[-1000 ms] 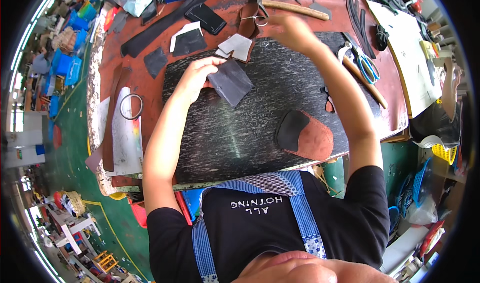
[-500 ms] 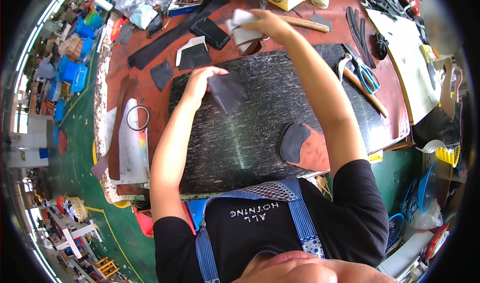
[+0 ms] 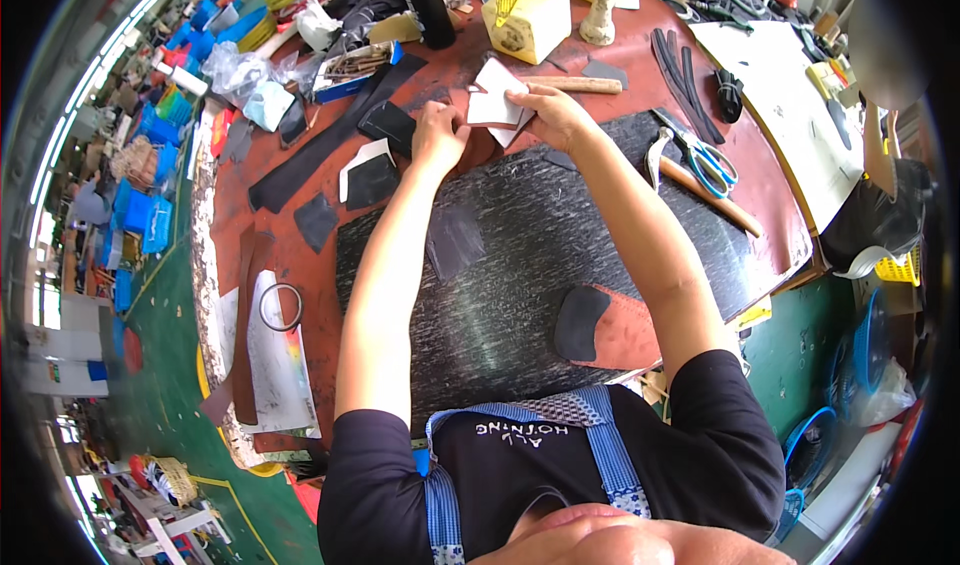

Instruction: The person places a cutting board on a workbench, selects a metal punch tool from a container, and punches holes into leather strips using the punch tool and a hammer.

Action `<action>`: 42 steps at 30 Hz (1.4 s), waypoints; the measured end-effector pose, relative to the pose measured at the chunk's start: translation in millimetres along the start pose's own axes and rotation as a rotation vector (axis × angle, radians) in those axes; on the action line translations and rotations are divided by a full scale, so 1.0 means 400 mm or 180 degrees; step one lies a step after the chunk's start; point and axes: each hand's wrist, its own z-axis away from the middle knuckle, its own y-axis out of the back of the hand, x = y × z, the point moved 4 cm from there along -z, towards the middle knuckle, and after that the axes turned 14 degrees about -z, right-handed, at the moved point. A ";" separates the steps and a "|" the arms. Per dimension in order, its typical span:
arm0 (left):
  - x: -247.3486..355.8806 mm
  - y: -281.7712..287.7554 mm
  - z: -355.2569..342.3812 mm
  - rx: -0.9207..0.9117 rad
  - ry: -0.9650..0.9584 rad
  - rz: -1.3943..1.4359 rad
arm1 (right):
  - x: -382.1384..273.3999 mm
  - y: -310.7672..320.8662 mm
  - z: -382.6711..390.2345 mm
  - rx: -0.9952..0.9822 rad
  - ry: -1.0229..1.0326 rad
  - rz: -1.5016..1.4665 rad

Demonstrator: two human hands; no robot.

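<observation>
Green floor [image 3: 170,385] shows around a red-topped table [image 3: 765,155]. From the head view, the right hand [image 3: 555,115] has its grip clamped on white pieces [image 3: 495,103] above the table's far part. Beside them, the left hand [image 3: 438,140] is near a black phone [image 3: 385,123]; whether its grip is closed, I cannot tell. One dark square piece [image 3: 457,243] lies on the black board [image 3: 480,335].

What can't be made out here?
Head view:
Any grip by the left hand: its back hides it.
Black phone, right end: behind that hand.
White pieces in the right hand, count: overlapping.
Reddish leather piece, right edge: behind the right forearm.
Grey shape, upper right: blurred.
</observation>
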 end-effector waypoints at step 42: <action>0.296 0.359 0.427 -0.1235 0.1577 0.5717 | 0.064 -0.195 0.603 -0.0738 0.2212 0.3694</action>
